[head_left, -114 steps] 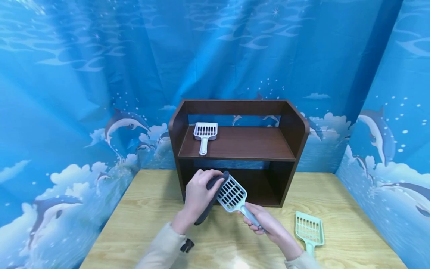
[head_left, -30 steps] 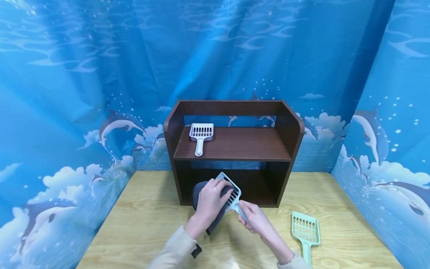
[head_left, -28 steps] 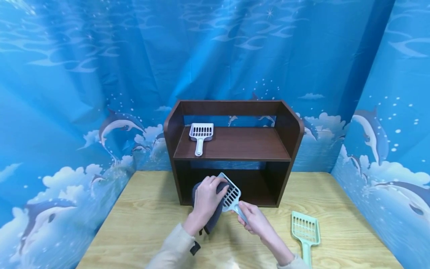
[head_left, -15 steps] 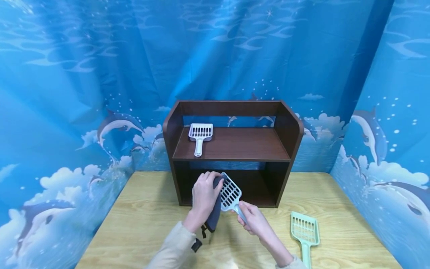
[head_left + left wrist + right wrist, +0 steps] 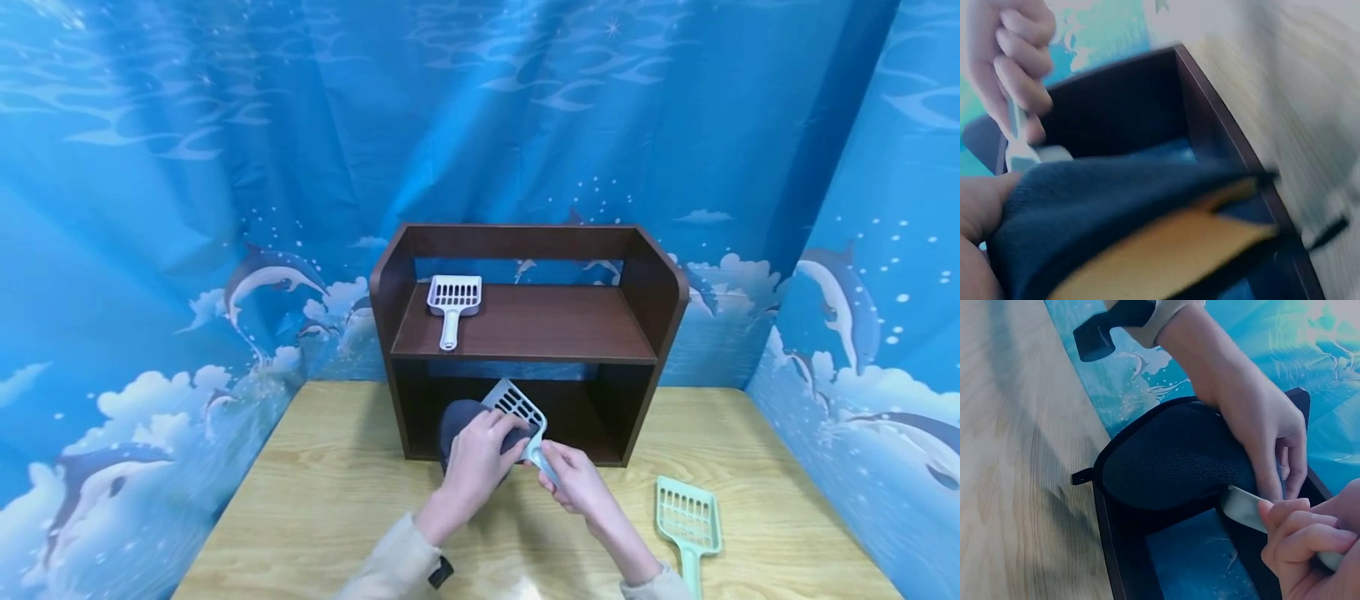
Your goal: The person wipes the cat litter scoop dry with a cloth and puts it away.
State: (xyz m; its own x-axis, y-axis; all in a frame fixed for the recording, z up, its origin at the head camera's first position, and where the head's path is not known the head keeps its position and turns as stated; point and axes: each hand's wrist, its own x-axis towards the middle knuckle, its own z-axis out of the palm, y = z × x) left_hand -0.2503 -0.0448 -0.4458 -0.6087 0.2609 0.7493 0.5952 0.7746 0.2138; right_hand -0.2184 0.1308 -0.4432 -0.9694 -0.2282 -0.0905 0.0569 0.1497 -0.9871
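My left hand (image 5: 480, 457) grips a dark navy cloth mitt (image 5: 457, 423) with its fingers bent over the pan of a pale blue-grey slotted litter scoop (image 5: 536, 455), near the neck. The mitt covers the pan's lower left part; the far slots show. My right hand (image 5: 577, 485) holds the scoop by its handle, tilted, in front of the shelf's lower compartment. In the left wrist view the mitt's mouth gapes, showing a yellow lining (image 5: 1172, 259). The right wrist view shows the mitt (image 5: 1166, 456) spread out from the left hand, with the scoop's edge (image 5: 1244, 509) against it.
A dark brown two-tier shelf (image 5: 525, 325) stands at the table's back. A white litter scoop (image 5: 450, 310) lies on its upper tier, left side. A green litter scoop (image 5: 692, 546) lies on the wooden table (image 5: 300, 483) at the right. A blue dolphin curtain (image 5: 187, 208) hangs behind.
My left hand has moved with the mitt from the pan's far left edge down and right, over the pan near its neck. The right hand keeps its hold on the handle.
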